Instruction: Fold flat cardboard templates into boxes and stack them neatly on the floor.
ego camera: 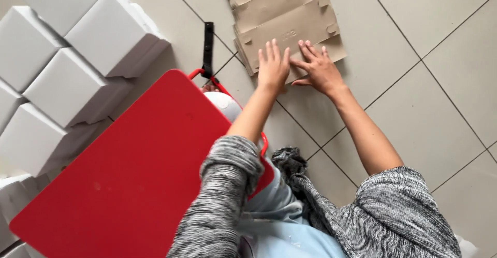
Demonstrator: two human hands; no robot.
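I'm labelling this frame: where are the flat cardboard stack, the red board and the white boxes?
flat cardboard stack (290,22), head view, top sheet's middle.
red board (129,170), head view, centre of its face.
white boxes (111,32), head view, top of one box.

**Box-assembly work area, small workshop or packing room**

Pale tiled floor (414,108) used as the work surface. Stack of flat brown cardboard blanks (282,14) lies on it, rows of folded white boxes (77,56) piled at the side, red board (134,170) as a lap table. No furniture or machines visible
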